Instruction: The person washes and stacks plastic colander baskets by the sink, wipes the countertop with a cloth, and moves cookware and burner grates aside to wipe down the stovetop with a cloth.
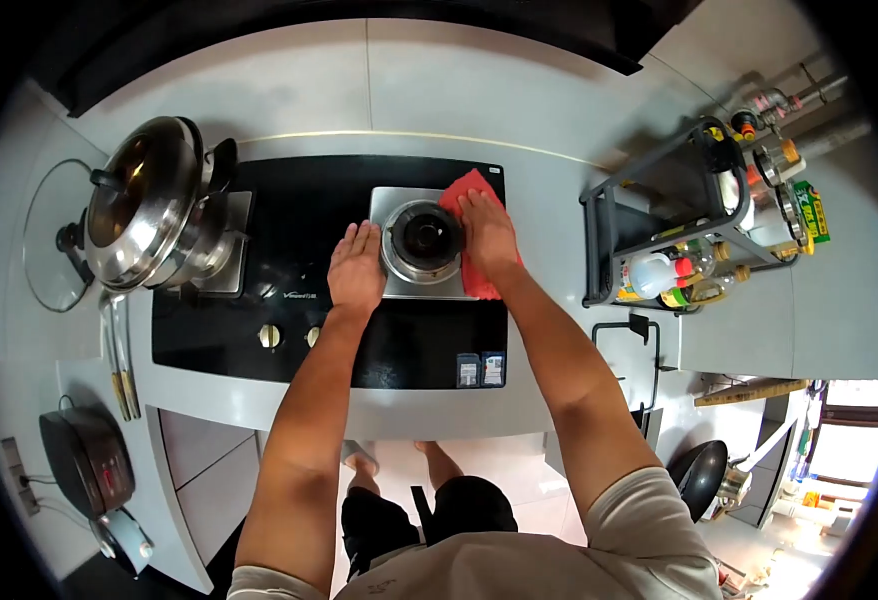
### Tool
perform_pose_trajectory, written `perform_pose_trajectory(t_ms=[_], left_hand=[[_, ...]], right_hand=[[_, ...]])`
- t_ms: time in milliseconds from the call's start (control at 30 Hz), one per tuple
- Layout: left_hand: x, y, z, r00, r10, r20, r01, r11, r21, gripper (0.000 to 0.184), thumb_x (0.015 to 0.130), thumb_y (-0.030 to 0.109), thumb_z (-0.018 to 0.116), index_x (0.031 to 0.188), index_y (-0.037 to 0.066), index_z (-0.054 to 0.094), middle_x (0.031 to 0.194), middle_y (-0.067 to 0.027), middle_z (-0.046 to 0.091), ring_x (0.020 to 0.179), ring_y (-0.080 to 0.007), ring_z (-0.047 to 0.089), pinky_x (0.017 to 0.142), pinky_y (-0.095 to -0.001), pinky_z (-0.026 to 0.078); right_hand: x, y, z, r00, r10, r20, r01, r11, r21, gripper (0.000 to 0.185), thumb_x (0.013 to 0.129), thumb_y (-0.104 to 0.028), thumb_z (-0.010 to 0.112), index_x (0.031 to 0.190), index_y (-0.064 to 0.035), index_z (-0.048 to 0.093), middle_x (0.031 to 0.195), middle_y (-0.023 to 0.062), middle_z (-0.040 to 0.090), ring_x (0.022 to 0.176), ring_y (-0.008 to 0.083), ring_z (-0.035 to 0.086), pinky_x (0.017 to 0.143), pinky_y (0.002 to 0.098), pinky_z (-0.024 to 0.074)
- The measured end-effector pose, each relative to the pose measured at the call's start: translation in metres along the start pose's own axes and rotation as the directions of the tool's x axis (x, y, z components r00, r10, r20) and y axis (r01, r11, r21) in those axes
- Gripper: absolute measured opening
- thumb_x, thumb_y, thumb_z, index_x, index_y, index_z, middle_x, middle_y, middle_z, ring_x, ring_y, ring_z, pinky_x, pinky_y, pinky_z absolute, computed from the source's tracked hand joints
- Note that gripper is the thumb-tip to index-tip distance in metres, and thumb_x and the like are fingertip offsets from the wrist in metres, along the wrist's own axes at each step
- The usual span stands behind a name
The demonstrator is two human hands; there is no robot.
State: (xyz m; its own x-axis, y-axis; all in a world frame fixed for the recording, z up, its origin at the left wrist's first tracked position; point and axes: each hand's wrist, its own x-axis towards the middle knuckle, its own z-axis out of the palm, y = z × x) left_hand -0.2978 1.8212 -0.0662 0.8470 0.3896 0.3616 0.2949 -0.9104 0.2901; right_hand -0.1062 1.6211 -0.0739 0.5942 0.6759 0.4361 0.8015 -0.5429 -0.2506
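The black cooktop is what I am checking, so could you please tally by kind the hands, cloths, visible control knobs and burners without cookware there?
Left hand and right hand: 2
Red cloth: 1
Visible control knobs: 2
Uncovered burner: 1
Total: 6

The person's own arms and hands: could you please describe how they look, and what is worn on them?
The left hand and right hand are both bare; no glove, ring or watch is visible. The forearms are uncovered too. Plain, loose, pale beige short sleeves cover the upper arms.
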Motion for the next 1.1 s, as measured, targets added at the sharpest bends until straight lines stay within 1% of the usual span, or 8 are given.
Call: perform_pose_trajectory(t_ms=[200,300,533,633,767,933,1033,1100], left_hand=[[0.002,-0.004,-0.002,0.999,0.03,-0.028,-0.029,0.999,0.014,0.045,0.094,0.008,0.059,0.139,0.004,0.067,0.142,-0.016,0.068,0.137,-0.0341,0.06,0.118,-0.0418,0.045],[0.003,-0.013,0.008,0.997,-0.003,0.073,0.006,1.0,-0.03,0.052,0.094,0.007,0.057,0.146,0.005,0.061,0.152,-0.0124,0.061,0.144,-0.0309,0.054,0.121,-0.043,0.041],[0.002,-0.013,0.005,0.99,-0.022,0.137,0.024,1.0,-0.013,0.054,0.095,0.009,0.056,0.149,0.007,0.059,0.156,-0.011,0.058,0.147,-0.0283,0.051,0.124,-0.0391,0.039],[0.007,-0.018,-0.001,0.973,0.001,0.229,0.004,1.0,-0.022,0.057,0.094,0.009,0.058,0.151,0.007,0.057,0.158,-0.0103,0.056,0.149,-0.0277,0.049,0.125,-0.038,0.037],[0.012,-0.019,-0.014,0.939,-0.009,0.343,0.036,0.997,-0.073,0.059,0.095,0.008,0.057,0.154,0.007,0.053,0.163,-0.0108,0.05,0.152,-0.0278,0.044,0.127,-0.0381,0.034],[0.006,-0.029,-0.021,0.93,0.01,0.366,0.063,0.981,-0.185,0.057,0.098,0.008,0.054,0.154,0.006,0.052,0.163,-0.0115,0.049,0.153,-0.0285,0.042,0.127,-0.0387,0.033],[0.001,-0.027,-0.032,0.924,-0.001,0.383,0.078,0.98,-0.186,0.054,0.099,0.008,0.053,0.154,0.008,0.053,0.162,-0.0112,0.05,0.153,-0.0289,0.043,0.127,-0.0391,0.034],[0.004,-0.026,-0.035,0.93,-0.009,0.369,0.081,0.98,-0.182,0.053,0.1,0.009,0.054,0.153,0.01,0.055,0.162,-0.0109,0.049,0.152,-0.0294,0.043,0.126,-0.0395,0.035]], right_hand=[[-0.029,0.002,-0.027,0.994,-0.049,0.098,0.035,0.989,0.146,0.038,0.101,-0.011,0.061,0.138,-0.0055,0.068,0.148,0.0153,0.062,0.142,0.0358,0.053,0.12,0.0437,0.0422],[-0.011,0.008,-0.026,0.984,-0.081,0.158,0.059,0.989,0.138,0.044,0.096,-0.004,0.064,0.14,-0.0065,0.067,0.15,0.0139,0.061,0.145,0.0337,0.051,0.122,0.043,0.0409],[0.023,0.017,-0.006,0.957,-0.191,0.217,0.142,0.965,0.222,0.054,0.092,-0.001,0.066,0.145,-0.0119,0.064,0.157,0.0102,0.056,0.149,0.0324,0.046,0.124,0.0408,0.04],[0.014,0.017,-0.02,0.946,-0.151,0.287,0.094,0.975,0.203,0.055,0.092,-0.002,0.068,0.145,-0.012,0.064,0.159,0.0119,0.053,0.151,0.0324,0.044,0.126,0.0399,0.039],[0.01,0.011,-0.028,0.979,-0.068,0.192,0.033,0.983,0.179,0.051,0.093,-0.005,0.07,0.143,-0.0128,0.066,0.149,0.0144,0.061,0.14,0.0364,0.052,0.118,0.0415,0.045],[-0.002,-0.001,-0.036,0.977,0.203,0.067,-0.211,0.967,0.141,0.044,0.092,-0.01,0.073,0.136,-0.0114,0.07,0.128,0.0155,0.068,0.118,0.0386,0.062,0.105,0.043,0.0512],[-0.01,-0.005,-0.04,0.96,0.249,0.131,-0.267,0.951,0.152,0.039,0.092,-0.012,0.074,0.13,-0.0106,0.072,0.122,0.0156,0.069,0.117,0.0384,0.062,0.104,0.0439,0.0517],[-0.008,-0.012,-0.049,0.952,0.297,0.072,-0.305,0.938,0.163,0.036,0.092,-0.014,0.073,0.128,-0.0103,0.073,0.121,0.0152,0.07,0.118,0.039,0.062,0.103,0.0439,0.052]])
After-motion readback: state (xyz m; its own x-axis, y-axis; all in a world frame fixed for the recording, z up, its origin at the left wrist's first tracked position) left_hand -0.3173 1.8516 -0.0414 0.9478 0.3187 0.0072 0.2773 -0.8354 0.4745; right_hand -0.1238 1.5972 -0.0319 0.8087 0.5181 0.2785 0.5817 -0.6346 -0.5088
